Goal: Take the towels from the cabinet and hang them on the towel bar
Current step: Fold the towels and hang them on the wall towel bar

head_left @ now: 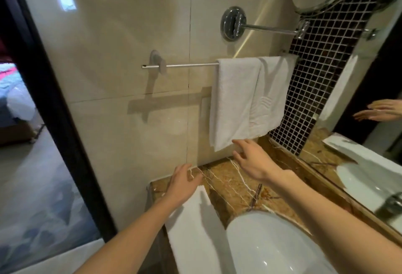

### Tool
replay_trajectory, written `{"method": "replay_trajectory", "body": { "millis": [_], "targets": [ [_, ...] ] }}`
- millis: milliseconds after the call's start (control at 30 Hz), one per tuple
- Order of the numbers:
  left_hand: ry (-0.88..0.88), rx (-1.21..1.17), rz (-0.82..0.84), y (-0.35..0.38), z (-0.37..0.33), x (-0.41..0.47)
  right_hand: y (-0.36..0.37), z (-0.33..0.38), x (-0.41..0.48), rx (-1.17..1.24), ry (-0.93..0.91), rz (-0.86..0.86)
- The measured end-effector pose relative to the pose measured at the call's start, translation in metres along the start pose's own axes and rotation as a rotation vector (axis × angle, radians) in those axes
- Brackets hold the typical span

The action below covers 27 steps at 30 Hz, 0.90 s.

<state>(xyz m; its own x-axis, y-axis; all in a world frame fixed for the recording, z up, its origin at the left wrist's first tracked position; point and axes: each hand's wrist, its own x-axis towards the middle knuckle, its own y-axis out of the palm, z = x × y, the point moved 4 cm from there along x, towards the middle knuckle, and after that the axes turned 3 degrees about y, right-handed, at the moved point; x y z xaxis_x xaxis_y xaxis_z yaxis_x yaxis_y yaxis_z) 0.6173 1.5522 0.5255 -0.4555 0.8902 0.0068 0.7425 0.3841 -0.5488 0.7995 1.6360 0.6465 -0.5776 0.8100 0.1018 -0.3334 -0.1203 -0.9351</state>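
Folded towel (pixel 193 230) lies near-left on the desk (pixel 230 184), long axis running near to far. Left hand (pixel 183 183) is released over its far end, contact unclear; it's the nearer one. Right hand (pixel 252 160) is released and empty, just under the hung towels (pixel 235 99). Towel bar (pixel 187 65) is bare at its left, up and far.

Two white towels (pixel 243 99) hang on the towel bar (pixel 191 65); both hands, left hand (pixel 183 183) and right hand (pixel 253 160), hover open below.

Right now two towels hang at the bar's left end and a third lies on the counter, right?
No. The head view shows the hung towels at the right end of the towel bar; the third towel lies on the counter.
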Motion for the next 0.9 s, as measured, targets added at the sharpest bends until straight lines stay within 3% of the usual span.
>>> {"method": "replay_trajectory", "body": {
  "millis": [433,900],
  "targets": [
    [0.063,0.064,0.174,0.03,0.021,-0.089,0.076,-0.005,-0.12,-0.049,0.16,0.176],
    [-0.105,0.321,0.307,0.086,0.088,-0.174,0.181,-0.034,-0.194,0.04,0.229,0.493]
  ]
}}
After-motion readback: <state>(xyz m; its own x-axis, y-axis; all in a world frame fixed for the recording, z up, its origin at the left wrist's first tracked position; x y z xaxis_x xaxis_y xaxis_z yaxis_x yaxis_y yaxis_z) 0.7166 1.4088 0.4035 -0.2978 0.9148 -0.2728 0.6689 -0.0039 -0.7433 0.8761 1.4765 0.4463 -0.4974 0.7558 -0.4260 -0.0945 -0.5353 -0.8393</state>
